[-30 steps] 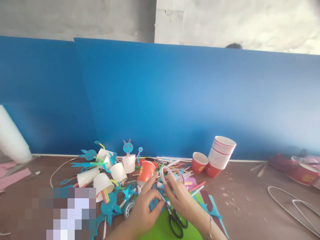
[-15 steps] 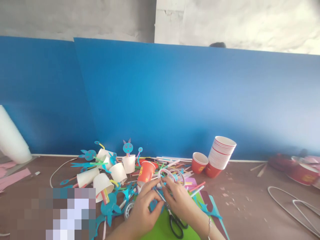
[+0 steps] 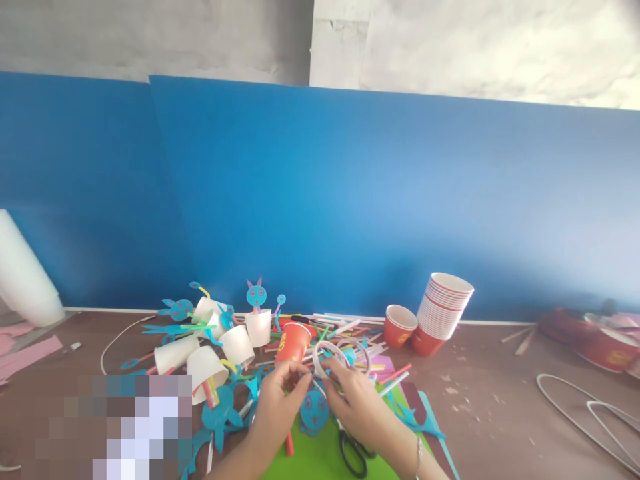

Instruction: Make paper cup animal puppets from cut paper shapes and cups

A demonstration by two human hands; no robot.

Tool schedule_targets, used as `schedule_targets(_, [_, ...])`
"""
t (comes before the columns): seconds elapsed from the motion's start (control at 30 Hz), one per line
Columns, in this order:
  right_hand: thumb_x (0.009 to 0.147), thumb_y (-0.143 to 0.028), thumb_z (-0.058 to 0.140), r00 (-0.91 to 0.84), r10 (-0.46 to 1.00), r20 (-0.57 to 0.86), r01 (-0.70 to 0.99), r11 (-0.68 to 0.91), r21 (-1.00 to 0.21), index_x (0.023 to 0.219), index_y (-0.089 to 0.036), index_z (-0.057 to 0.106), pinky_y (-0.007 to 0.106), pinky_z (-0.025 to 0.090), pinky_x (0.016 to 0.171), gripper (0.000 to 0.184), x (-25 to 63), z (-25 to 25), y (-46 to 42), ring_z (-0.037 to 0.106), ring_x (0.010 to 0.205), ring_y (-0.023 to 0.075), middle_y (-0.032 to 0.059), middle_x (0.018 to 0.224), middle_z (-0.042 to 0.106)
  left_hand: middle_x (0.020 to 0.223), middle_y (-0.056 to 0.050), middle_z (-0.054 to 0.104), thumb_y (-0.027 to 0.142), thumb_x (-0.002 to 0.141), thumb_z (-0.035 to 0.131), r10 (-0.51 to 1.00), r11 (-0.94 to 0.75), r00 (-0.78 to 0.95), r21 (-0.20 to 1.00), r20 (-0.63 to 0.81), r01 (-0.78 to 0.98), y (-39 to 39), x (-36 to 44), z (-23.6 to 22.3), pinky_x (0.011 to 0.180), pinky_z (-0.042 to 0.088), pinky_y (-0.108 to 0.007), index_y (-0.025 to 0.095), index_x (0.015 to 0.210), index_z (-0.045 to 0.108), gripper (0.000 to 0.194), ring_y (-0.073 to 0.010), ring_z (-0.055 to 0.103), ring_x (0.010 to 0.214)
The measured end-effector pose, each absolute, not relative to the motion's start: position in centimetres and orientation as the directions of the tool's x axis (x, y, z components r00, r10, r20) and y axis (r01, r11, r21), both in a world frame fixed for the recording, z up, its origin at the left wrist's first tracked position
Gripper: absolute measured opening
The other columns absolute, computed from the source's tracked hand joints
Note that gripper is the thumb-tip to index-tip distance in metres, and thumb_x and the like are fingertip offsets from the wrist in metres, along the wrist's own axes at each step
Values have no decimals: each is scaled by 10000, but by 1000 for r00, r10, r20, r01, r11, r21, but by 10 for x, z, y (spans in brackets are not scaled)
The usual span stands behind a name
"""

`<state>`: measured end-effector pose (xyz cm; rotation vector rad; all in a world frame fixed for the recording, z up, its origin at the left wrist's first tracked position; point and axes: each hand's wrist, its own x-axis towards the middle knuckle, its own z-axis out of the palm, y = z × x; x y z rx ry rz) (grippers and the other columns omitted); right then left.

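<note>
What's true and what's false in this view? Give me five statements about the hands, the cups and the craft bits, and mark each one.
1. The right hand holds a roll of tape. True.
2. The scissors are gripped in the left hand. False: the scissors lie on the green sheet, handles in plain view.
3. A blue cut-out face shows between the two hands. True.
4. The white cup with the eared blue figure lies on its side. False: that white cup stands rim up.
5. The tall stack of cups is to the right of the single red cup. True.
</note>
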<state>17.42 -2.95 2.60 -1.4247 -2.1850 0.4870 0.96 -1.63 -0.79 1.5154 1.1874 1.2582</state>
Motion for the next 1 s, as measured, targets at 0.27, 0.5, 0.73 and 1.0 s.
schedule_targets(0.27, [859, -116, 394, -374, 906, 199, 771, 423, -476, 984, -216, 523, 262, 324, 577, 206, 168, 26, -34, 581, 643, 191, -2, 696, 608, 883, -47, 730, 196, 850, 550, 792, -579, 123, 673, 598, 460, -16, 2, -13, 741, 527, -295, 223, 948, 702, 184, -208, 676, 822])
schedule_targets(0.5, [836, -97, 390, -379, 890, 252, 801, 452, -392, 923, -198, 533, 274, 339, 618, 196, 165, 19, -34, 569, 652, 194, 16, 707, 607, 742, -29, 664, 160, 907, 490, 634, -713, 249, 428, 732, 556, -15, 0, -15, 653, 504, -283, 196, 850, 625, 151, -184, 626, 713])
schedule_targets(0.73, [903, -124, 363, -356, 895, 270, 808, 440, -393, 897, -207, 508, 279, 341, 634, 167, 160, 17, -34, 581, 623, 187, -5, 666, 613, 743, -14, 637, 153, 888, 485, 707, -657, 250, 485, 662, 577, -18, 2, -14, 644, 498, -283, 215, 806, 567, 132, -187, 624, 713])
schedule_targets(1.0, [943, -148, 354, -345, 891, 296, 824, 439, -359, 898, -212, 494, 304, 362, 687, 161, 159, 15, -32, 609, 643, 202, -4, 673, 640, 829, -27, 694, 162, 847, 532, 836, -529, 197, 657, 512, 536, -19, 5, -15, 692, 528, -301, 226, 858, 622, 111, -202, 659, 777])
